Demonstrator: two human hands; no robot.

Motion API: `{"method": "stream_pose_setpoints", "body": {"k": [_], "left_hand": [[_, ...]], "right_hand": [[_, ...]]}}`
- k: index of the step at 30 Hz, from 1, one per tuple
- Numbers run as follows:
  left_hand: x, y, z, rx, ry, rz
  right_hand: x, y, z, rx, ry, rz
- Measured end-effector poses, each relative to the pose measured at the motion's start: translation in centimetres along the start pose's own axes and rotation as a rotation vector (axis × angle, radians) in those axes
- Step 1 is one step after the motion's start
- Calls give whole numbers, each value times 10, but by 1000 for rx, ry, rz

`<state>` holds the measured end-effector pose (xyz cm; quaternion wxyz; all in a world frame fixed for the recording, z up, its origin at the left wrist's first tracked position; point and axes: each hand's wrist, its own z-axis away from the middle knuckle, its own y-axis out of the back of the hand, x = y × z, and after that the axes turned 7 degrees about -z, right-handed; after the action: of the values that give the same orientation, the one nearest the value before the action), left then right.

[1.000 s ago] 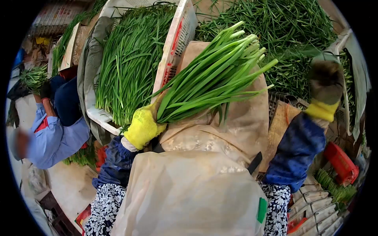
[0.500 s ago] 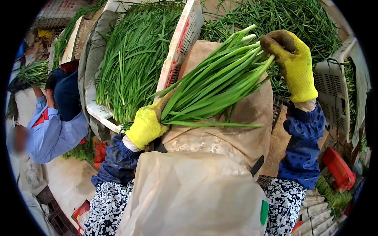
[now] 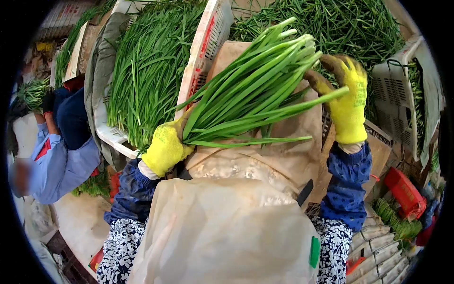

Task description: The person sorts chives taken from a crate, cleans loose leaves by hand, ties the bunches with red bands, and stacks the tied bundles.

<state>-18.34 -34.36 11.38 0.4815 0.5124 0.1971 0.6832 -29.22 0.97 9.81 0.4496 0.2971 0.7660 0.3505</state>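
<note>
My left hand (image 3: 166, 146), in a yellow glove with a dark palm, is closed around the leafy end of a bunch of garlic chives (image 3: 255, 90). The bunch slants up and right, its pale cut ends at the top and several stalks splayed apart from the rest. Beside those ends is my right hand (image 3: 341, 94), also gloved in yellow, with thumb and fingers spread. One thick stalk crosses in front of its palm; I cannot tell whether they touch. Beneath the bunch lies a tan cloth (image 3: 298, 142) covering my work surface.
At the upper left, a white plastic crate (image 3: 189, 78) is full of long green chives (image 3: 151, 66). More chives lie heaped (image 3: 326, 28) at the back. Another crate (image 3: 392, 90) stands right, above a red plastic container (image 3: 404, 191). A person in a blue shirt (image 3: 66, 161) sits at left.
My right hand has opened from its pinch on the stalk ends and moved slightly down. One stalk now sticks out lower to the right. My left hand keeps its hold; the view has shifted a little.
</note>
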Motion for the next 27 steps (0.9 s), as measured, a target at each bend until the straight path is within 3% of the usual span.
{"method": "stream_pose_setpoints", "body": {"k": [4,5,6,8,9,10,13,14,18,21,24,27], "left_hand": [[-4,-1,1,-11,22,10],[-7,-3,0,-18,12,8],[-10,-5,1,-10,17,57],[-11,-8,2,6,26,105],[-12,-8,1,-1,43,91],[-12,-7,2,-15,61,73],[-22,-12,2,-6,35,131],[-19,-10,1,-8,36,120],[-19,-1,-3,-87,33,288],[-7,13,-9,-285,307,394],[-12,12,-12,-319,400,381],[-8,13,-12,-320,413,471]], "right_hand": [[6,-11,-5,150,169,102],[20,-8,-10,89,102,4],[23,-9,-11,203,-314,-265],[60,2,-16,234,-634,-297],[71,-3,-13,186,-785,-503],[79,1,1,-9,-702,-899],[29,-4,11,-150,-637,-1156],[15,-10,12,-106,-625,-984],[10,-13,18,-58,-680,-971],[8,-15,22,0,-653,-895],[23,-23,28,108,-544,-873],[61,-16,27,169,-740,-515]]}}
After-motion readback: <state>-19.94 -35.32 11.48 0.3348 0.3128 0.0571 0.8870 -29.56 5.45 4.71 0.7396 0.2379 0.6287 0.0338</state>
